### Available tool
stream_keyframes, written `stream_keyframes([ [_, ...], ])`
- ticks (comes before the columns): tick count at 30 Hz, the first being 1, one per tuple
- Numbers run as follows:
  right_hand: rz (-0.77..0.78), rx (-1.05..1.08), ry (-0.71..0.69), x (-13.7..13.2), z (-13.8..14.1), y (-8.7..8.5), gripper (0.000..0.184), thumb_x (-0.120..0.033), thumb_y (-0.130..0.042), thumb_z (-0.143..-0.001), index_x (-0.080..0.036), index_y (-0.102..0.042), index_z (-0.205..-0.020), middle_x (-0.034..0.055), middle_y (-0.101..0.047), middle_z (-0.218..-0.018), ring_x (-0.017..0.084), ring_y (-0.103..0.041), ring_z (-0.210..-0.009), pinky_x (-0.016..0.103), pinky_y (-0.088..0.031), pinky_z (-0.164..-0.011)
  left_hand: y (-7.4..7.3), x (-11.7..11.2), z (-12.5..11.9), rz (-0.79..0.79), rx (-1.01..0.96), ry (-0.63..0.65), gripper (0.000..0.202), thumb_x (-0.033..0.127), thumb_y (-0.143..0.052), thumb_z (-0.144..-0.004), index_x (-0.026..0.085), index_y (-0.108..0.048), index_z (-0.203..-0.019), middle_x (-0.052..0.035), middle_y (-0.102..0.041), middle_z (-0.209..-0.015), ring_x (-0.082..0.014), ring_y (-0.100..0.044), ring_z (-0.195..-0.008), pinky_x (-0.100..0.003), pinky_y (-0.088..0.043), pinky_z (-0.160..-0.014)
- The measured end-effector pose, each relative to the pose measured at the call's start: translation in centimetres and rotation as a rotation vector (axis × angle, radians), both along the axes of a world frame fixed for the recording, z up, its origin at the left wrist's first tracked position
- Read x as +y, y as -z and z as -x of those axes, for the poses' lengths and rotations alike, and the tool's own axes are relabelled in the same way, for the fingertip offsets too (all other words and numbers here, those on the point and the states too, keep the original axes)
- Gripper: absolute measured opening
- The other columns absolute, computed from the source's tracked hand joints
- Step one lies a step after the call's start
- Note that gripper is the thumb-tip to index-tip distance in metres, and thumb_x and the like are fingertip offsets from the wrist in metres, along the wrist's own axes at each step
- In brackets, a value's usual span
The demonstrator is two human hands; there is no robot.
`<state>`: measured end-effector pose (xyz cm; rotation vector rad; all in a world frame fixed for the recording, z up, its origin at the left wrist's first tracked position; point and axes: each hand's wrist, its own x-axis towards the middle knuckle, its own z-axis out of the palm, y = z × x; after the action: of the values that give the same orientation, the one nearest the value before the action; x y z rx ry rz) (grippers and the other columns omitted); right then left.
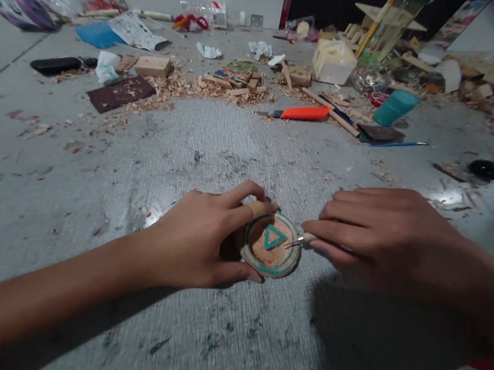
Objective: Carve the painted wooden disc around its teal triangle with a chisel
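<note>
A round wooden disc [291,227] lies on the grey surface, with teal rings near its rim and a teal triangle in its hollowed middle. My left hand [208,233] grips the disc from the left, thumb at the near edge and fingers at the far edge. A bandage-like band [256,209] wraps one of its fingers. From the right, my right hand [361,227] is closed round the handle of a thin carving tool [307,238]. The tool's metal tip points left, over the hollow beside the triangle. Most of its handle is hidden in my fingers.
Wood shavings [188,86] spread across the back. An orange utility knife [305,113] lies beyond the disc, blade to the left. Sandpaper [120,93], a wooden block [153,66], a teal cylinder [396,107] and a black oval object [489,170] lie around.
</note>
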<state>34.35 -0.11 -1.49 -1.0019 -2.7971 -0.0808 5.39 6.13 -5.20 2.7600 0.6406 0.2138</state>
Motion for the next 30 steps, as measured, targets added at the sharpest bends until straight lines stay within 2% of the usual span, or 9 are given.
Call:
stream_keyframes([
  [5, -0.101, -0.038, -0.011, -0.11, 0.13, 0.49, 0.012, -0.021, -0.061, -0.103, -0.02, -0.073, -0.104, -0.0013, -0.064, -0.078, 0.019, -0.05, -0.071, 0.035, -0.029, -0.065, 0.28, 0.06, 0.03, -0.007, -0.032, -0.009, 0.079, 0.071, -0.067, -0.09, 0.028, -0.045, -0.153, -0.0099, -0.056, -0.149, -0.0251, -0.077, -0.091, -0.033, -0.051, -0.069],
  [9, -0.123, -0.076, -0.021, -0.3, 0.07, 0.54, 0.009, -0.021, -0.062, -0.103, -0.022, -0.071, -0.104, -0.0018, -0.061, -0.078, 0.02, -0.048, -0.072, 0.036, -0.027, -0.064, 0.33, 0.05, 0.07, 0.006, -0.042, -0.002, 0.08, 0.07, -0.069, -0.09, 0.029, -0.046, -0.154, -0.0086, -0.056, -0.149, -0.0244, -0.078, -0.091, -0.032, -0.052, -0.069],
  [19, -0.097, -0.061, -0.009, 0.0, 0.07, 0.45, 0.014, -0.023, -0.061, -0.103, -0.023, -0.075, -0.106, -0.0023, -0.064, -0.078, 0.02, -0.051, -0.072, 0.037, -0.029, -0.064, 0.3, 0.02, 0.1, 0.002, -0.05, 0.006, 0.078, 0.071, -0.067, -0.091, 0.028, -0.047, -0.154, -0.0075, -0.058, -0.148, -0.0254, -0.078, -0.093, -0.033, -0.051, -0.068],
  [30, -0.111, -0.054, 0.01, -0.1, 0.61, 0.33, 0.018, -0.021, -0.059, -0.104, -0.023, -0.075, -0.097, -0.0017, -0.063, -0.074, 0.02, -0.05, -0.068, 0.037, -0.027, -0.063, 0.29, 0.12, 0.08, 0.013, -0.047, 0.003, 0.078, 0.07, -0.068, -0.091, 0.028, -0.049, -0.153, -0.0079, -0.058, -0.148, -0.0243, -0.078, -0.093, -0.032, -0.052, -0.067],
])
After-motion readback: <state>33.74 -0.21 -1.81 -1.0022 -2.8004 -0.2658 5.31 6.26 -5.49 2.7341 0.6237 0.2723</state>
